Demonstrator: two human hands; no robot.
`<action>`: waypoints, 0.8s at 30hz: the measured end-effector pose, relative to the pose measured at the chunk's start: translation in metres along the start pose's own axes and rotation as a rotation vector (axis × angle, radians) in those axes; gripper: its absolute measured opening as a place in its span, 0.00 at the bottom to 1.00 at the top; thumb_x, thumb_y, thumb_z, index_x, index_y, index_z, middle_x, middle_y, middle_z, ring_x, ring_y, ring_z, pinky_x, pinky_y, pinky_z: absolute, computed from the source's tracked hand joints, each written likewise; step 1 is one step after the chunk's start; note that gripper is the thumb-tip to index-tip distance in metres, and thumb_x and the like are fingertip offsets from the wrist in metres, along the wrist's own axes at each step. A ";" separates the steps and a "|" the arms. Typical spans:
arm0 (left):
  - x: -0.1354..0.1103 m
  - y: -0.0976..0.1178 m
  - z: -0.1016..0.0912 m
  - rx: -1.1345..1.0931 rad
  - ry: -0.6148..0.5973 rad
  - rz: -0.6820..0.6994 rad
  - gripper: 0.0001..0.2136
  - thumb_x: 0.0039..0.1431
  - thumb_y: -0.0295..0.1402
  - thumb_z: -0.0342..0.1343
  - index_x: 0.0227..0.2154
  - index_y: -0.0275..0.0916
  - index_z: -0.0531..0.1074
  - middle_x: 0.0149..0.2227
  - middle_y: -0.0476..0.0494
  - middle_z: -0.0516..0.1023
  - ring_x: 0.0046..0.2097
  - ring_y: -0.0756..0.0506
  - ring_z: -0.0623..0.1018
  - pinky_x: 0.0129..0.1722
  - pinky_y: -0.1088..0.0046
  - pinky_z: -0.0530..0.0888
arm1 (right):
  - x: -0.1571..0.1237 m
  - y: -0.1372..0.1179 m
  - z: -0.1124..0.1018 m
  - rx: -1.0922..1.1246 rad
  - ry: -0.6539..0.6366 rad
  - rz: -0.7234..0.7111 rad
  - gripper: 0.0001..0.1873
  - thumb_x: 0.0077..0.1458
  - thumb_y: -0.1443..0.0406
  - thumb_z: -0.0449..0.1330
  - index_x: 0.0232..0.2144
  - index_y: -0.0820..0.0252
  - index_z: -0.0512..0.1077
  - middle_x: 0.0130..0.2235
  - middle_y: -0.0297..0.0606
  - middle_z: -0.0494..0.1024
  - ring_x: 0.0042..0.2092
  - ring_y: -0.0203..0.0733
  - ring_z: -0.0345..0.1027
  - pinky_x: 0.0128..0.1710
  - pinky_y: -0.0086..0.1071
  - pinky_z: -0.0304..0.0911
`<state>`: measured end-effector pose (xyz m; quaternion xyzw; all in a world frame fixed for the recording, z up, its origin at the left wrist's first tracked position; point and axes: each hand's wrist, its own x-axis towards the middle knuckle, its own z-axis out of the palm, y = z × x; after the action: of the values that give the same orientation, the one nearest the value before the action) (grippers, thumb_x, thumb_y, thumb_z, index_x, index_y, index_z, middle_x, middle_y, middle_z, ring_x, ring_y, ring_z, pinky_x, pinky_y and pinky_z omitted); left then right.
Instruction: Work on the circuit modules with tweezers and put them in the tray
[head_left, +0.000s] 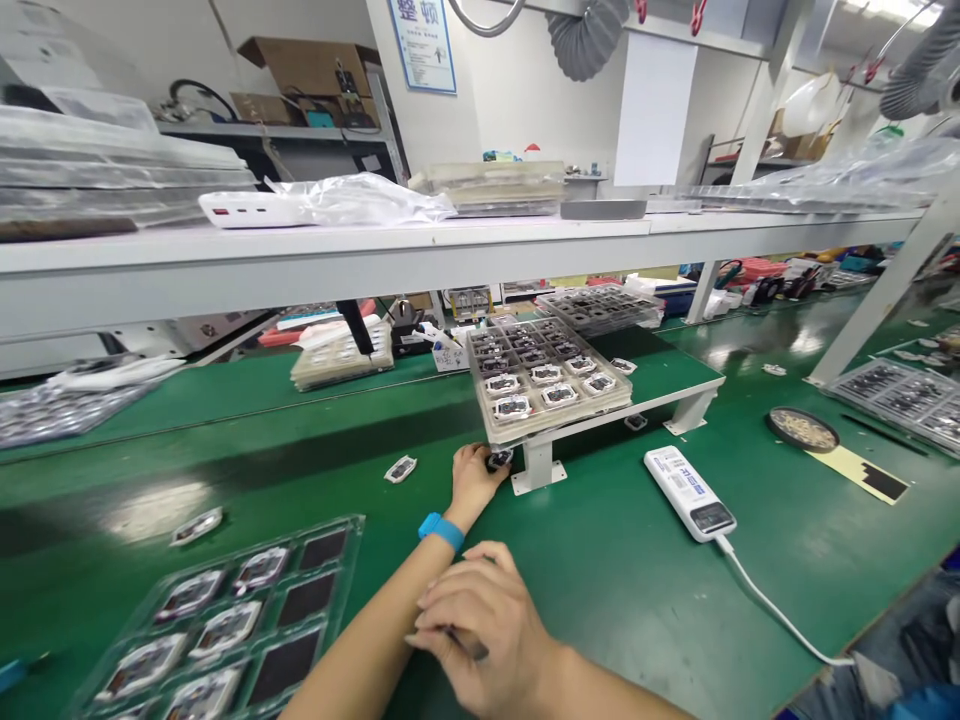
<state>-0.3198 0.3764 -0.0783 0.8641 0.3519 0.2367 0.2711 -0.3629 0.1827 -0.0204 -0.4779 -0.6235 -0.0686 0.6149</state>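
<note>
A white wall (510, 90) at the back here, a blue-edged poster (422, 45) pinned to it, and grey ducting (587, 40) hanging overhead! A long white shelf (300, 260) runs right across on pale legs (889, 280), above a green bench (225, 440) shining with glare, and there's a cardboard box (304, 70) up on a grey rack (255, 130) to the left.

Sm. black/white module (499, 459) touching L hand (471, 487)
</note>
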 end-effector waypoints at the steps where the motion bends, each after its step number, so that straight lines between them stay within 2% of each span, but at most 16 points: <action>1: -0.002 0.000 -0.005 -0.039 -0.008 -0.005 0.13 0.63 0.38 0.59 0.47 0.37 0.74 0.54 0.39 0.74 0.55 0.37 0.73 0.55 0.49 0.69 | 0.000 0.000 0.000 -0.005 -0.001 0.003 0.02 0.64 0.65 0.57 0.37 0.53 0.68 0.33 0.35 0.83 0.36 0.41 0.78 0.43 0.40 0.66; 5: -0.024 0.002 -0.032 -0.251 -0.067 -0.035 0.14 0.59 0.38 0.61 0.44 0.36 0.72 0.45 0.40 0.77 0.47 0.39 0.77 0.50 0.55 0.73 | 0.001 0.001 -0.003 -0.002 0.019 0.028 0.02 0.64 0.65 0.57 0.37 0.53 0.69 0.35 0.37 0.84 0.35 0.42 0.77 0.42 0.41 0.66; 9: -0.070 0.005 -0.069 -0.500 -0.171 -0.085 0.19 0.54 0.42 0.60 0.44 0.37 0.68 0.37 0.43 0.79 0.37 0.42 0.80 0.40 0.63 0.77 | 0.003 0.001 -0.005 0.051 0.107 0.054 0.03 0.63 0.66 0.59 0.35 0.54 0.71 0.34 0.37 0.84 0.35 0.42 0.77 0.42 0.41 0.66; 14: -0.136 0.002 -0.107 -0.705 -0.255 -0.183 0.26 0.50 0.43 0.65 0.50 0.37 0.69 0.42 0.39 0.81 0.39 0.42 0.81 0.37 0.68 0.78 | 0.002 0.002 -0.004 0.145 0.200 0.187 0.03 0.60 0.67 0.62 0.33 0.54 0.74 0.33 0.37 0.83 0.35 0.43 0.77 0.40 0.39 0.67; 16: -0.158 0.000 -0.115 -0.762 -0.269 -0.238 0.29 0.47 0.42 0.68 0.52 0.38 0.69 0.43 0.38 0.82 0.38 0.42 0.81 0.36 0.68 0.78 | -0.001 0.001 -0.001 0.174 0.172 0.236 0.03 0.60 0.68 0.63 0.33 0.54 0.75 0.33 0.37 0.84 0.35 0.43 0.77 0.39 0.39 0.68; 19: -0.180 -0.004 -0.121 -0.742 -0.237 -0.263 0.28 0.47 0.41 0.68 0.52 0.40 0.72 0.44 0.39 0.83 0.43 0.39 0.81 0.42 0.67 0.78 | -0.008 -0.001 0.006 0.209 0.087 0.251 0.03 0.59 0.68 0.64 0.33 0.55 0.75 0.34 0.36 0.85 0.36 0.43 0.78 0.40 0.38 0.68; 24: -0.193 -0.016 -0.120 -0.670 -0.158 -0.238 0.26 0.49 0.38 0.65 0.53 0.40 0.73 0.42 0.39 0.84 0.43 0.37 0.82 0.42 0.66 0.78 | -0.015 -0.004 0.015 0.199 -0.015 0.212 0.03 0.60 0.68 0.63 0.33 0.55 0.75 0.33 0.36 0.84 0.34 0.42 0.77 0.41 0.39 0.68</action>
<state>-0.5235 0.2803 -0.0419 0.6959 0.3312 0.2380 0.5911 -0.3790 0.1830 -0.0342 -0.4782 -0.5779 0.0622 0.6584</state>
